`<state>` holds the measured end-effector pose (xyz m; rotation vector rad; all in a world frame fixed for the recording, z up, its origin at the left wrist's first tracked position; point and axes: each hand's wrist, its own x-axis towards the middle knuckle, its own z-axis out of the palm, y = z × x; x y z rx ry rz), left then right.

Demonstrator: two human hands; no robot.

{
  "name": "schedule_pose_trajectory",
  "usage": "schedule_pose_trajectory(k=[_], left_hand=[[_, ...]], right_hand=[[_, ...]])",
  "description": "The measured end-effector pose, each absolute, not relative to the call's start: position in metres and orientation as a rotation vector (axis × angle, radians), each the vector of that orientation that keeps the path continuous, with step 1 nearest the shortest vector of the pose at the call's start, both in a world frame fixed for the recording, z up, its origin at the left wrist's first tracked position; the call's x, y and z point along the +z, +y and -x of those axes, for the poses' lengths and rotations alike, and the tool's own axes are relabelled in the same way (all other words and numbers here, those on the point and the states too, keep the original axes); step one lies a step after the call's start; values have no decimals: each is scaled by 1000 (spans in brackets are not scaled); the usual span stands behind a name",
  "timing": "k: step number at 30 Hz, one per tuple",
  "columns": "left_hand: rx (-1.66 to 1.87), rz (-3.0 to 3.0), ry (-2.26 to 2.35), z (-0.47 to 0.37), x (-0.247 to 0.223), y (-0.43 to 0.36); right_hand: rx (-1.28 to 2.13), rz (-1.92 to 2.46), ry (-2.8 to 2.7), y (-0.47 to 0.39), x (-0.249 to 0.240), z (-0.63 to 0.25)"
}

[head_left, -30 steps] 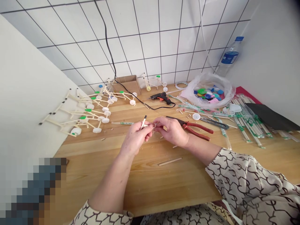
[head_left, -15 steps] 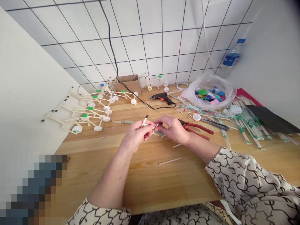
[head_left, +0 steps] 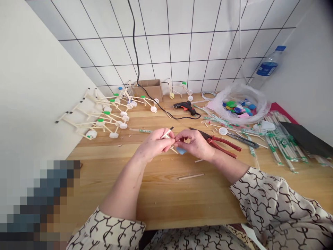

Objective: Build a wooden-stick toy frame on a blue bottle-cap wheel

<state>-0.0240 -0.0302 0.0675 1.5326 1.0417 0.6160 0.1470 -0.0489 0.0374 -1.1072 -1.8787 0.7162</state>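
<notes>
At the left of the table [head_left: 166,198], a cluster of stick models [head_left: 106,113] stands near the pale side panel, with black tips, green caps and white round wheels. Behind them, against the tiled wall, is an open cardboard box [head_left: 155,89], and a black cord [head_left: 135,52] hangs down in front of it.

Near the middle, the left hand [head_left: 155,143] is curled nearly closed around a pale stick [head_left: 168,132], whose black tip sticks up and to the right above the fingers. Another pale stick end [head_left: 173,150] shows just below this hand. Farther back, 1 more model [head_left: 179,91] stands by itself right of the box.

A small blue piece [head_left: 181,150] lies just below the fingers of the right hand [head_left: 196,143]. That hand is loosely bent, thumb and forefinger tips close together and meeting the left fingertips; I cannot tell whether it grips anything. A black glue gun [head_left: 189,108] lies behind the hands, and a loose stick [head_left: 191,176] in front.

Rightward come a tape roll [head_left: 209,99], red-handled pliers [head_left: 212,139] beside the right hand, 1 white cap [head_left: 223,131], a knife [head_left: 244,140], a plastic bag [head_left: 253,92] of coloured caps [head_left: 238,109], a bottle [head_left: 267,68] and wrapped sticks [head_left: 283,142].
</notes>
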Motion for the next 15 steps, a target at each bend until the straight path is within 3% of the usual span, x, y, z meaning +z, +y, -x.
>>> schedule_pose_trajectory(k=[15], left_hand=[[726,-1290,788,27,73,-27]], right_hand=[[752,1110,-1757,-51,39,-147]])
